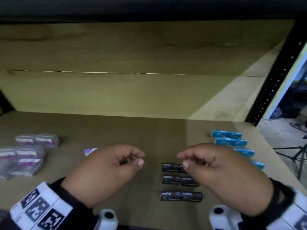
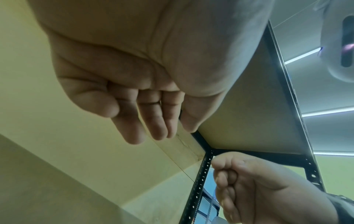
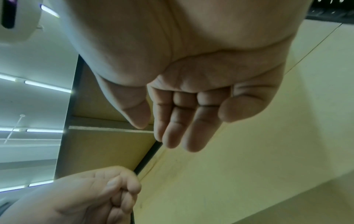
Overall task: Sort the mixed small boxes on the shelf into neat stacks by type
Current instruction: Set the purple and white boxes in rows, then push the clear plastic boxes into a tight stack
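Black staple boxes (image 1: 181, 196) lie in three short rows on the brown shelf board (image 1: 132, 130), right of centre. Blue boxes (image 1: 230, 141) sit in a staggered column at the right, partly hidden by my right hand. Clear-and-purple boxes (image 1: 29, 155) are stacked at the far left. One small purple-white box (image 1: 90, 151) peeks out behind my left hand. My left hand (image 1: 141, 159) hovers mid-shelf, fingers loosely curled, holding nothing. My right hand (image 1: 181, 161) hovers over the top black row, also empty. Relaxed, empty fingers show in the left wrist view (image 2: 153, 121) and the right wrist view (image 3: 182, 121).
A pale back panel (image 1: 132, 90) closes the rear of the shelf. A black perforated upright (image 1: 272, 83) stands at the right corner, with a tripod (image 1: 299, 156) on the floor beyond it. Bare board lies between the hands and the back panel.
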